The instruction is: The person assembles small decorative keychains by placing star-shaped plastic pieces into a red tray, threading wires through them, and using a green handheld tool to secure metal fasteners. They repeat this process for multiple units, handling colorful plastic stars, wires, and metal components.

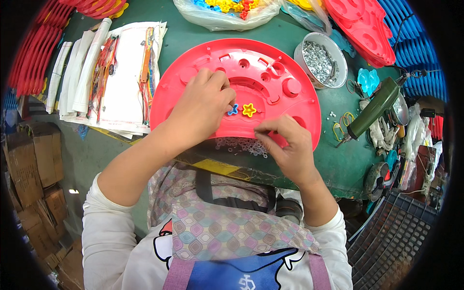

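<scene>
A large round red plastic panel (270, 63) with holes and raised knobs lies on the green table (338, 164). My left hand (203, 104) rests on its left part, fingers curled, fingertips touching a small blue flower piece (233, 109). A yellow flower piece (249, 110) sits on the panel just to the right of it. My right hand (285, 145) is at the panel's near edge, thumb and forefinger pinched; what they pinch is too small to make out. Below the panel's edge lies a heap of small pale washers (239, 144).
A round metal tin of screws (321, 59) stands right of the panel. A green electric screwdriver (374, 108) hangs at right. Bundles of coloured wires on white paper (123, 72) lie at left. Bags of plastic parts (224, 12) and stacked red mouldings (367, 29) are behind.
</scene>
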The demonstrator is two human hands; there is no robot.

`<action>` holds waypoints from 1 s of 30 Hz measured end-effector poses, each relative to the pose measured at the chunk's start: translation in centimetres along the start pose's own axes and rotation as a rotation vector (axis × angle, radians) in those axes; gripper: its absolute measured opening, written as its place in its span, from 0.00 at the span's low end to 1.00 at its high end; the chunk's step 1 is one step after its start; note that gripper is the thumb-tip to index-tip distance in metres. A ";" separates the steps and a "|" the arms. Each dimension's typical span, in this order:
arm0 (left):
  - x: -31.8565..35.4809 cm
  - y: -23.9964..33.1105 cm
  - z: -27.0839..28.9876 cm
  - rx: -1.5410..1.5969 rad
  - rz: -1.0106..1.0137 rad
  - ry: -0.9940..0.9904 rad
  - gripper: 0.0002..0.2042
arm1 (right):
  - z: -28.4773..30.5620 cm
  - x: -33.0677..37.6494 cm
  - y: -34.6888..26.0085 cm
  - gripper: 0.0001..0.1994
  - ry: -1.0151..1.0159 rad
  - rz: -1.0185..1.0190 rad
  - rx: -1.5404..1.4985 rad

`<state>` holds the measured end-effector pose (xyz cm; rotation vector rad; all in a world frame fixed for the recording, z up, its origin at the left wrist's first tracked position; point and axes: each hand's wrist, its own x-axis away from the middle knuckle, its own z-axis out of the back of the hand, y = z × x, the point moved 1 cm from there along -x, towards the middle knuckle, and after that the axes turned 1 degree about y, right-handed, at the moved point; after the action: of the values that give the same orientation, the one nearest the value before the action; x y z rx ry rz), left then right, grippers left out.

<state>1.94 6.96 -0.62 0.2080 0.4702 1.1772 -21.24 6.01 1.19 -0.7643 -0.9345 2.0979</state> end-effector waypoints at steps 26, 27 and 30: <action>0.1 1.1 0.6 0.154 0.187 0.114 0.09 | 0.0 -6.5 2.9 0.06 -0.317 0.166 0.364; 0.4 1.0 1.0 0.186 0.216 0.118 0.09 | -0.2 -6.8 2.8 0.06 -0.325 0.159 0.382; 0.8 1.0 2.9 0.386 0.269 0.123 0.08 | -0.3 -7.2 2.7 0.07 -0.357 0.152 0.411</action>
<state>2.67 8.37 2.10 0.5469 0.7962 1.3588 -17.84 -0.92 0.49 -0.2595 -0.5984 2.5019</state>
